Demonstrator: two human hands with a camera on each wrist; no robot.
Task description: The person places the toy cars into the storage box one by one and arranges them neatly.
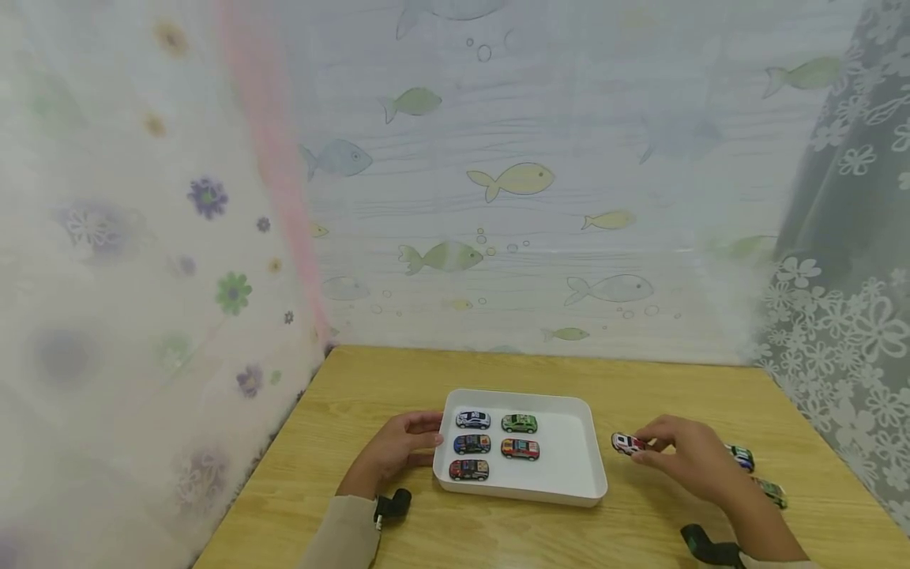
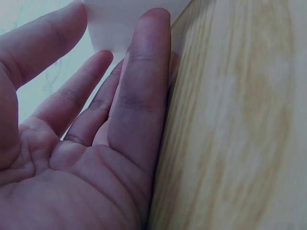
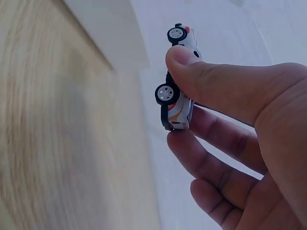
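Observation:
A white tray (image 1: 562, 462) lies on the wooden table with several small toy cars in it. Its left column has a white and blue car (image 1: 472, 420), a blue car (image 1: 472, 444) and a dark red car (image 1: 468, 470). Beside them are a green car (image 1: 519, 423) and a red car (image 1: 520, 450). My left hand (image 1: 401, 444) rests against the tray's left side, fingers fairly straight in the left wrist view. Off the tray's right side, my right hand (image 1: 686, 458) pinches a white toy car (image 3: 181, 108) between thumb and fingers, above the table.
Behind and to the right of my right hand are two more toy cars, a dark blue and white one (image 1: 742, 457) and a green one (image 1: 771, 492). A fish-patterned curtain (image 1: 526, 261) hangs along the table's far edge, with floral curtains on both sides.

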